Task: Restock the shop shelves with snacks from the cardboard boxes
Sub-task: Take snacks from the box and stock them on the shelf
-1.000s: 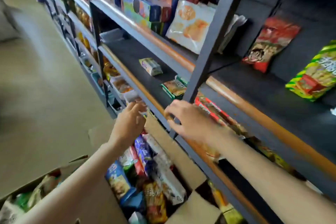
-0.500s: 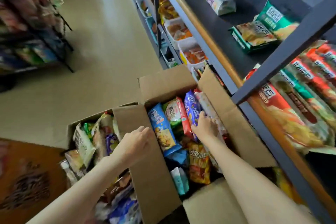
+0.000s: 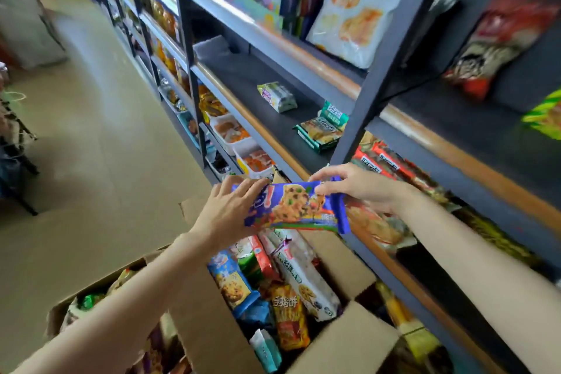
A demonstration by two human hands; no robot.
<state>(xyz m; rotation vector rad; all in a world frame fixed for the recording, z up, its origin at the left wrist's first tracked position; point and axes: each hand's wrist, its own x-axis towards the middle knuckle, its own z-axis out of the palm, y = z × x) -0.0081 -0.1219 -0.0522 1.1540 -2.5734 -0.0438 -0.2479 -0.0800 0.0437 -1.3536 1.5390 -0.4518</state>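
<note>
Both hands (image 3: 226, 211) (image 3: 361, 188) now grip a blue cookie pack (image 3: 293, 206), lifted from the box (image 3: 209, 334).

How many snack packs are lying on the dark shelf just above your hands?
3. One pale green pack lies alone toward the back. Two green packs sit near the upright post: one flat, one leaning behind it. The post may hide more.

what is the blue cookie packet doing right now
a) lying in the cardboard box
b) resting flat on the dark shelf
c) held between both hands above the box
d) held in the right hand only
c: the blue cookie packet is up over the open cardboard box, with the left hand gripping its left end and the right hand pinching its right end, short of the dark shelf.
</note>
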